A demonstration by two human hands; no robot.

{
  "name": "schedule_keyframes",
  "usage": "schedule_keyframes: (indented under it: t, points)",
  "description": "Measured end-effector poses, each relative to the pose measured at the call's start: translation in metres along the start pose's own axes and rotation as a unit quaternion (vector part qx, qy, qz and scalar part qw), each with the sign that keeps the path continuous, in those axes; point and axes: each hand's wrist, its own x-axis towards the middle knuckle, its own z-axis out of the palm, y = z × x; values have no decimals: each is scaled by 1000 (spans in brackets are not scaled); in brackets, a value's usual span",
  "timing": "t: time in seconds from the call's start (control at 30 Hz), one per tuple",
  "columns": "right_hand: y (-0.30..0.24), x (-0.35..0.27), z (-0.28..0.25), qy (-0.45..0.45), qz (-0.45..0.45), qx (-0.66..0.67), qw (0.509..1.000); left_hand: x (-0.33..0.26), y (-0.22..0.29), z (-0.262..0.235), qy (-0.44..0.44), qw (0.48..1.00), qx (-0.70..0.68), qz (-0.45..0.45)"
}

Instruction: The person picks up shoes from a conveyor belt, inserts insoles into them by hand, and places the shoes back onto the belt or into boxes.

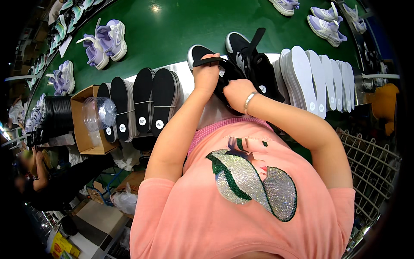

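Observation:
A black sneaker with a silver-grey toe edge sits in front of me, its opening toward my body. My left hand is closed on the black strap at its upper. At the shoe's collar, my right hand has its fingers curled against the opening, fingertips partly hidden; a bracelet is on that wrist. The mate, another black sneaker, stands just to the right, its black strap sticking up and its heel near my right hand.
Stacks of black insoles stand on the left, some tied with bands. White insoles are stacked on the right. An open carton holds clear plastic rings. Lilac-and-white sneakers rest on the green conveyor. Another person works at far left.

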Motion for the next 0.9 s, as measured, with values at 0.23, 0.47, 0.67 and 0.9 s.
schedule_keyframes:
  t: [0.23, 0.47, 0.67, 0.9]
  points:
    - [3, 42, 3, -209, 18, -11, 978, 0, 7, -8, -18, 998, -57, -37]
    - [1, 49, 1, -274, 3, -57, 960, 3, 0, -4, -24, 996, -79, -44]
    - [-3, 37, -1, -212, 9, -122, 970, 4, 3, -6, -26, 995, -77, -52]
    - [1, 5, -11, -195, -20, -18, 981, -1, 4, -8, -31, 997, -64, -38]
